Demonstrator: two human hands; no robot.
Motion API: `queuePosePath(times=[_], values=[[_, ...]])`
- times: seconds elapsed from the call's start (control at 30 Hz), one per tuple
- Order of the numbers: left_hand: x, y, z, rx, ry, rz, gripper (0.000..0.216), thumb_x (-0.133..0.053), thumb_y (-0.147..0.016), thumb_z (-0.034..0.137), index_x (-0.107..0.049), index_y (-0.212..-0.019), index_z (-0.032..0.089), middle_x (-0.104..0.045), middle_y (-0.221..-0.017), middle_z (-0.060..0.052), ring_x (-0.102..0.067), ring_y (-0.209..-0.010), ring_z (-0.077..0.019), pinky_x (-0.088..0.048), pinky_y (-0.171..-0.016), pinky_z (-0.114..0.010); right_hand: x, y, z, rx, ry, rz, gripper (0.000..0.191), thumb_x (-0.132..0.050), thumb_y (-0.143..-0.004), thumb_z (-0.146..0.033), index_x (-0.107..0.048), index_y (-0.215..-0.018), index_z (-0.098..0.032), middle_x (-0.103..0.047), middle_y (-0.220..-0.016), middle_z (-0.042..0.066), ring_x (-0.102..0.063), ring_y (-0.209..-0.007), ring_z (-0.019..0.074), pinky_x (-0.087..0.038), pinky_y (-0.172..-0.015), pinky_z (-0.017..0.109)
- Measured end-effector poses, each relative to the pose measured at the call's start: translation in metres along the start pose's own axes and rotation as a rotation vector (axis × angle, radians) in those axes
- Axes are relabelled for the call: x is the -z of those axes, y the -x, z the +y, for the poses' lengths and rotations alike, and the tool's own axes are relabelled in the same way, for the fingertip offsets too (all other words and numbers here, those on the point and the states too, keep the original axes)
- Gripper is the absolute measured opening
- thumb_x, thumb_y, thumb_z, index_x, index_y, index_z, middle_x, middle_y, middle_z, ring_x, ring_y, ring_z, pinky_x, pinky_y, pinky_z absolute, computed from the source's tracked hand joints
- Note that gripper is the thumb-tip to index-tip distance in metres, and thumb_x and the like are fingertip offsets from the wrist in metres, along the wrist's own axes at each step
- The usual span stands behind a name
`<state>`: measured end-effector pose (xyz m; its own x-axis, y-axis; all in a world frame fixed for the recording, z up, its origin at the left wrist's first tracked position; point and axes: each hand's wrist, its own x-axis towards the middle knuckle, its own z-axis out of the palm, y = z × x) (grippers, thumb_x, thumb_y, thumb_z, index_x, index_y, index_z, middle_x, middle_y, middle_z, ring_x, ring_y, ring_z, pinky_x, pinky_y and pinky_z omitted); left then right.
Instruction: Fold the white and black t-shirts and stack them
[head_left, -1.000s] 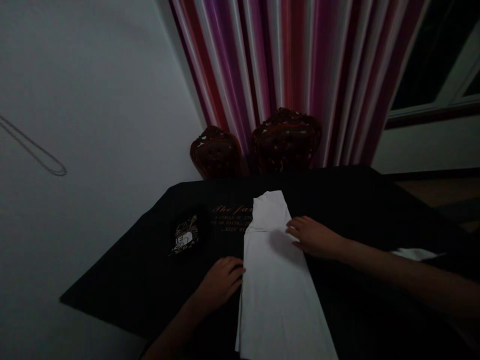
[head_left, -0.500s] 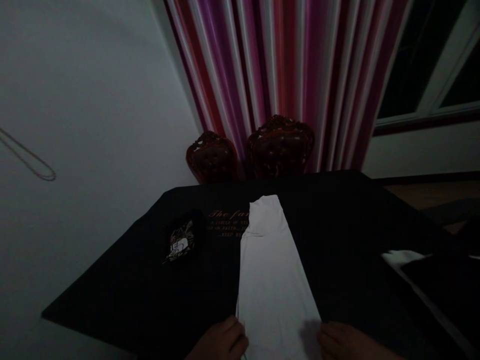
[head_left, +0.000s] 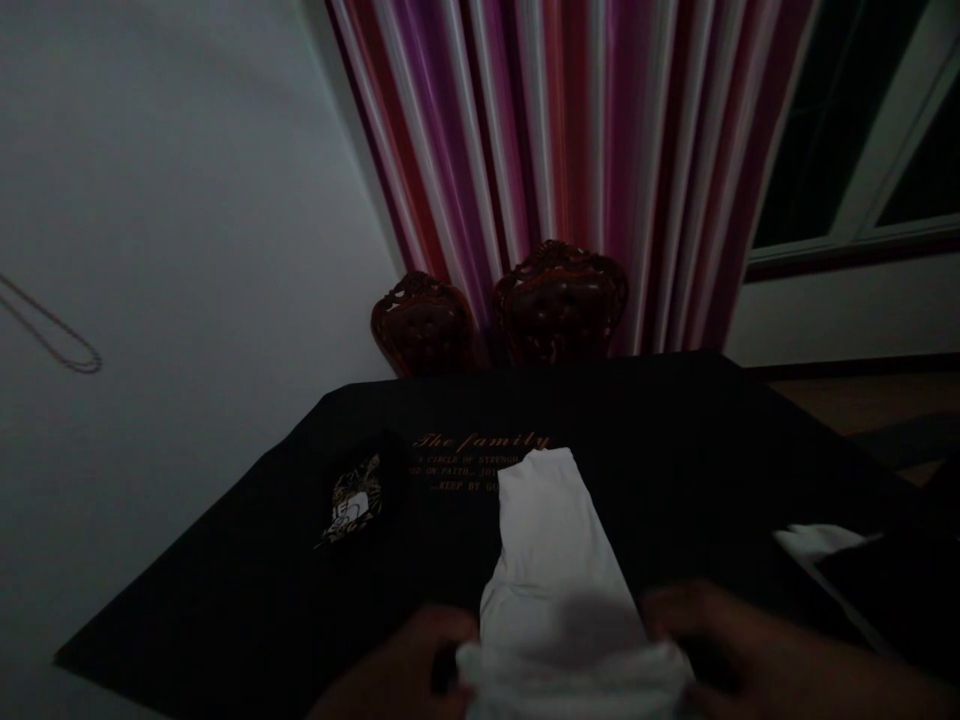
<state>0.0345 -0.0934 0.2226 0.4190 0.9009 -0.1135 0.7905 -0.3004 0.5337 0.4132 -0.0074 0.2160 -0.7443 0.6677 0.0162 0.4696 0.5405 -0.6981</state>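
A long white cloth (head_left: 555, 540) lies folded in a strip on a table covered by a black cloth (head_left: 675, 440) with orange lettering. Its near end is bunched and lifted at the bottom of the view. My left hand (head_left: 409, 670) grips the left side of that near end, fingers curled round it. On the right side, my right hand (head_left: 720, 650) holds the same end, fingers closed on the fabric. The room is dim and both hands are partly blurred.
A small dark printed item (head_left: 356, 495) lies on the black cloth left of the lettering. Two carved red chairs (head_left: 555, 305) stand behind the table before a striped curtain (head_left: 570, 150). Another white piece (head_left: 817, 540) lies at the right. A white wall is on the left.
Both hands came back from the middle of the white cloth to its near end and took hold of it. The cloth's far end has slid toward me, uncovering the lettering.
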Motion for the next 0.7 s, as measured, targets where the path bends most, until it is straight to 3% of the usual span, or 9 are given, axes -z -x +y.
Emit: queuePosePath(times=[0.07, 0.13, 0.23, 0.33, 0.47, 0.6, 0.7], values=[[0.027, -0.048, -0.003, 0.095, -0.013, 0.068, 0.02, -0.061, -0.085, 0.03, -0.065, -0.1, 0.018, -0.067, -0.101, -0.002, -0.061, -0.093, -0.018, -0.051, -0.081, -0.026, 0.038, -0.046, 0.002, 0.047, -0.027, -0.074, 0.022, -0.056, -0.08, -0.031, -0.068, -0.094, -0.021, -0.066, -0.096, 0.006, -0.062, -0.087, 0.0209, -0.049, -0.076, 0.029], [0.051, -0.099, -0.008, 0.214, -0.078, 0.155, 0.017, -0.054, -0.087, 0.025, -0.064, -0.097, 0.016, -0.068, -0.094, -0.002, -0.062, -0.088, -0.0164, -0.049, -0.077, -0.023, 0.067, -0.096, 0.011, 0.049, 0.063, 0.084, 0.02, -0.053, -0.077, -0.028, -0.067, -0.086, -0.018, -0.066, -0.087, 0.006, -0.061, -0.079, 0.0209, -0.048, -0.072, 0.03], [0.062, -0.145, -0.015, 0.342, -0.169, 0.303, 0.038, -0.045, -0.093, 0.032, -0.051, -0.124, 0.01, -0.059, -0.122, -0.015, -0.055, -0.112, -0.0238, -0.042, -0.096, -0.032, 0.082, -0.142, 0.034, -0.127, 0.26, 0.343, 0.025, -0.057, -0.077, -0.032, -0.067, -0.094, -0.016, -0.065, -0.092, 0.01, -0.061, -0.08, 0.0225, -0.047, -0.072, 0.032], [0.036, -0.136, -0.016, 0.495, -0.254, 0.326, 0.038, -0.042, -0.094, 0.036, -0.057, -0.113, 0.007, -0.06, -0.117, -0.021, -0.053, -0.116, -0.0311, -0.036, -0.101, -0.041, 0.062, -0.13, 0.055, -0.231, 0.32, 0.338, 0.023, -0.06, -0.08, -0.038, -0.068, -0.088, -0.019, -0.066, -0.085, 0.009, -0.061, -0.072, 0.0224, -0.046, -0.064, 0.032], [-0.029, -0.09, -0.007, 0.638, -0.267, 0.226, 0.046, -0.035, -0.095, 0.046, -0.065, -0.086, 0.012, -0.068, -0.097, -0.019, -0.063, -0.096, -0.0312, -0.046, -0.088, -0.041, -0.001, -0.073, 0.067, -0.377, 0.327, 0.079, 0.037, -0.051, -0.088, -0.051, -0.067, -0.074, -0.021, -0.066, -0.076, 0.008, -0.062, -0.065, 0.0228, -0.044, -0.057, 0.032], [-0.073, -0.078, 0.002, 0.702, -0.269, 0.188, 0.05, -0.035, -0.094, 0.051, -0.065, -0.102, 0.012, -0.065, -0.117, -0.02, -0.058, -0.115, -0.0324, -0.043, -0.098, -0.042, -0.048, -0.052, 0.053, -0.415, 0.316, -0.001, 0.036, -0.054, -0.088, -0.046, -0.069, -0.091, -0.014, -0.067, -0.094, 0.014, -0.064, -0.085, 0.0293, -0.048, -0.075, 0.039], [-0.084, -0.08, 0.007, 0.696, -0.197, 0.148, 0.045, -0.04, -0.094, 0.044, -0.063, -0.113, 0.01, -0.06, -0.127, -0.02, -0.052, -0.124, -0.0306, -0.038, -0.105, -0.041, -0.05, -0.055, 0.038, -0.447, 0.165, -0.021, 0.026, -0.058, -0.083, -0.028, -0.068, -0.098, -0.01, -0.065, -0.106, 0.017, -0.06, -0.1, 0.0313, -0.044, -0.087, 0.04]])
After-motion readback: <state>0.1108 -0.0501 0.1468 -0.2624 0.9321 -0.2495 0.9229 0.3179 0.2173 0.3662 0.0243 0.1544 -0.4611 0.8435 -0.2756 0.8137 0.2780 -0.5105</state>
